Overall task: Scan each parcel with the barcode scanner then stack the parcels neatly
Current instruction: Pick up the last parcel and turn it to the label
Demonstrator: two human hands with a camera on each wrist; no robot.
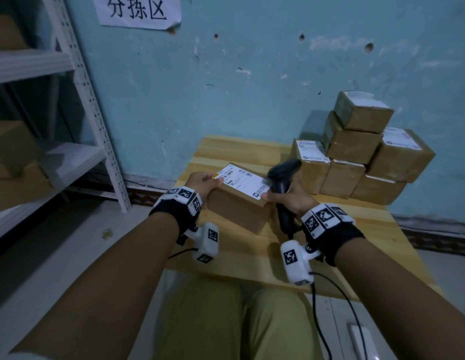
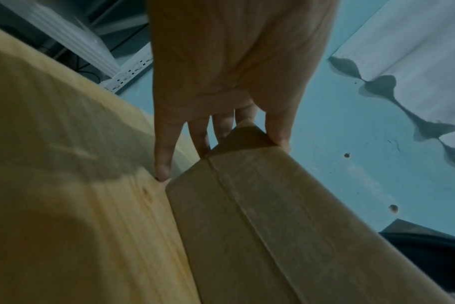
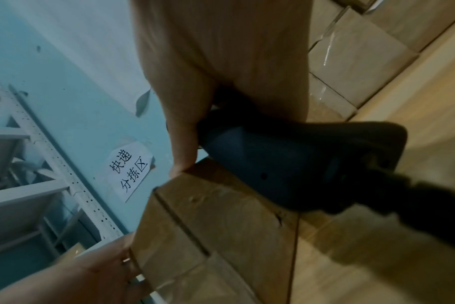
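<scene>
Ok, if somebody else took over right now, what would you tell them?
Left hand: grips the left end of the parcel, thumb on its label.
Right hand: holds the barcode scanner, thumb steadying the parcel's right corner.
The parcel is on the wooden table, label up.
Done: a stack of parcels stands by the wall; whether they were scanned can't be told.
Left: scan this one if unscanned, then add it neatly to the stack.

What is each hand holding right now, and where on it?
The left hand grips the parcel at its left end. The right hand grips the scanner by its handle, its thumb touching the parcel's right corner.
</scene>
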